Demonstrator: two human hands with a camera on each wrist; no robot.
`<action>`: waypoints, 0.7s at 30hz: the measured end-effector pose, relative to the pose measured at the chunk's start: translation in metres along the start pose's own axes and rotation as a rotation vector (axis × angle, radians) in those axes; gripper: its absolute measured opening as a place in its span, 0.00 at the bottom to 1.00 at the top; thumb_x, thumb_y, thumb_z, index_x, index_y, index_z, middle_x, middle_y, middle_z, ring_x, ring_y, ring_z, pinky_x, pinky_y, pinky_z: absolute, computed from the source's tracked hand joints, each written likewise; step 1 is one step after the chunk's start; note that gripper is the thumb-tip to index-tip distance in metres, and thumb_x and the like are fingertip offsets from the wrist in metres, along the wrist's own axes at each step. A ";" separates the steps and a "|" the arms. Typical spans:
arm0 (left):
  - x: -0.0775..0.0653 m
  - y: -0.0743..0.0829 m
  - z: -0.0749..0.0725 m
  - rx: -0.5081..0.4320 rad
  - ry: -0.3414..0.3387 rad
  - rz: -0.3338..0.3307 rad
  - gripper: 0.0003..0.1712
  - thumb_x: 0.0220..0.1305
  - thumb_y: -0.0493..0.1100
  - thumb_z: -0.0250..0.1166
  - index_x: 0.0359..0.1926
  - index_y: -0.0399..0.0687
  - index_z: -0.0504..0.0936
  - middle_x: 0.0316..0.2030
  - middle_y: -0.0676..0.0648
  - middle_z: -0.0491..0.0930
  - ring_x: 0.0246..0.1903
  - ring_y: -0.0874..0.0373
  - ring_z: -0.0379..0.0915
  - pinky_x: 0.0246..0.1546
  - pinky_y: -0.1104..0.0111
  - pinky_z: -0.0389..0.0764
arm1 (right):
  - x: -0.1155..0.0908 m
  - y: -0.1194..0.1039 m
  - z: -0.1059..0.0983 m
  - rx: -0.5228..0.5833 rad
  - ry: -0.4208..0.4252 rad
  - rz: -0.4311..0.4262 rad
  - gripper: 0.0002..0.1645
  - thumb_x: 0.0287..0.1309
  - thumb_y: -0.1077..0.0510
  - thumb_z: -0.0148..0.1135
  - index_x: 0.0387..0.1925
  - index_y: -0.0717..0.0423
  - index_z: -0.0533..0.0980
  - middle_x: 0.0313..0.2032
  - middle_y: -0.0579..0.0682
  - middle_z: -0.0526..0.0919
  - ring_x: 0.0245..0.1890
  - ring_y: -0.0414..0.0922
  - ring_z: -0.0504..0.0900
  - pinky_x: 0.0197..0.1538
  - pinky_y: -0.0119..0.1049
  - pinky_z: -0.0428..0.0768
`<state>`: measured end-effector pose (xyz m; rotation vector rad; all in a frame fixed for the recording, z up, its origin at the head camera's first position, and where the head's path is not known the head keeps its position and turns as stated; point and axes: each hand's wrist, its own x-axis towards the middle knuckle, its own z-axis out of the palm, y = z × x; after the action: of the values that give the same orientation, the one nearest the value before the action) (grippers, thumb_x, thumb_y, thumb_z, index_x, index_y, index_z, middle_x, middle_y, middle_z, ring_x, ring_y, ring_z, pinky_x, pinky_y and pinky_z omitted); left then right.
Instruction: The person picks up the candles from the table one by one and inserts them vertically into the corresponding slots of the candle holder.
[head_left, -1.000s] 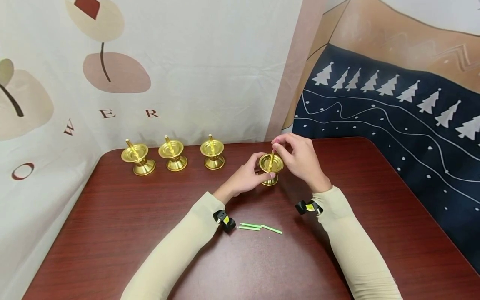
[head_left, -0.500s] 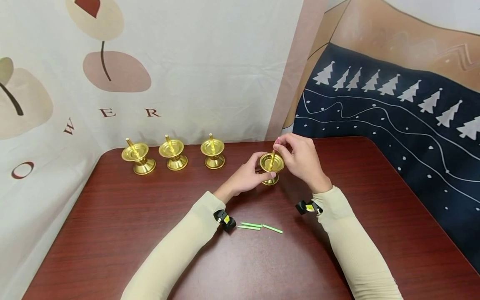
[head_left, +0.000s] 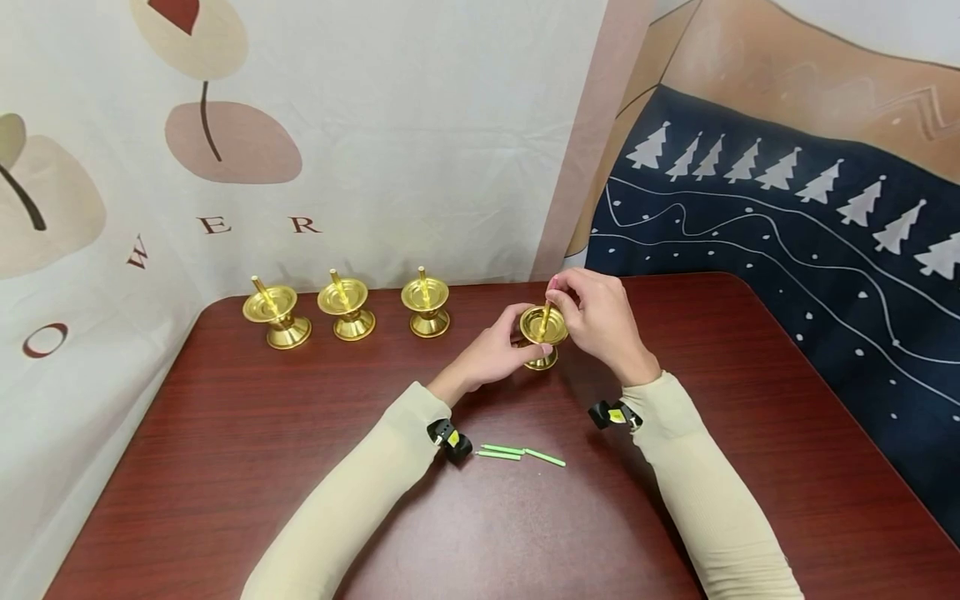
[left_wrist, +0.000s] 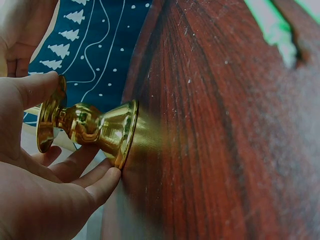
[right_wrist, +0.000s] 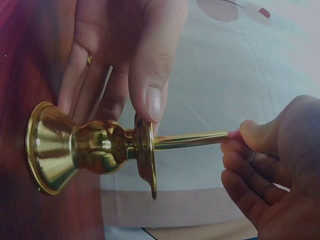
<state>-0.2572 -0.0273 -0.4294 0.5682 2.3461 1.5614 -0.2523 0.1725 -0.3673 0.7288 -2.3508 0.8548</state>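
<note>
My left hand [head_left: 491,354] grips a shiny gold candle holder [right_wrist: 55,150], thumb on the rim of its dish and fingers spread along the stem and base. The holder stands upright, its flared base at the tabletop. From the dish rises a thin gold tube [right_wrist: 192,140]. Just above the tube's mouth, thumb and forefinger of my right hand [head_left: 600,315] pinch a slim pink candle [right_wrist: 234,135]. Only a short pink bit shows between fingertips and tube; the rest is hidden.
Three matching gold holders, left [head_left: 287,335], middle [head_left: 354,327] and right [head_left: 428,323], line the table's back edge. Three thin green candles [head_left: 501,452] lie between my forearms on the dark red wooden table [head_left: 300,408]. Printed cloths [head_left: 420,167] hang behind and to the right.
Very little differs. My right wrist has shifted slightly left, with its fingertips still at the tube's top; the left hand and the holder stay put.
</note>
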 end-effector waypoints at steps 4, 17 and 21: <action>0.000 0.001 0.000 -0.001 0.001 0.001 0.43 0.73 0.48 0.75 0.81 0.48 0.64 0.71 0.40 0.78 0.72 0.48 0.75 0.72 0.53 0.74 | 0.000 0.000 -0.002 -0.004 -0.018 0.003 0.03 0.71 0.67 0.72 0.38 0.61 0.87 0.33 0.54 0.88 0.28 0.49 0.77 0.34 0.43 0.76; -0.003 -0.004 -0.009 -0.032 -0.035 -0.005 0.48 0.71 0.47 0.76 0.83 0.46 0.60 0.73 0.38 0.77 0.73 0.47 0.73 0.73 0.52 0.73 | -0.003 0.015 0.002 0.157 -0.278 0.205 0.25 0.61 0.51 0.83 0.51 0.61 0.82 0.52 0.56 0.87 0.51 0.53 0.85 0.57 0.52 0.84; -0.011 -0.002 -0.019 0.002 -0.011 -0.035 0.51 0.70 0.50 0.76 0.84 0.45 0.59 0.73 0.38 0.77 0.73 0.42 0.74 0.73 0.49 0.72 | -0.006 0.024 0.006 0.171 -0.367 0.229 0.30 0.57 0.48 0.85 0.53 0.60 0.81 0.63 0.59 0.84 0.64 0.56 0.79 0.68 0.57 0.78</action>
<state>-0.2560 -0.0488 -0.4240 0.5321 2.3372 1.5373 -0.2648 0.1860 -0.3844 0.7460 -2.7516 1.1105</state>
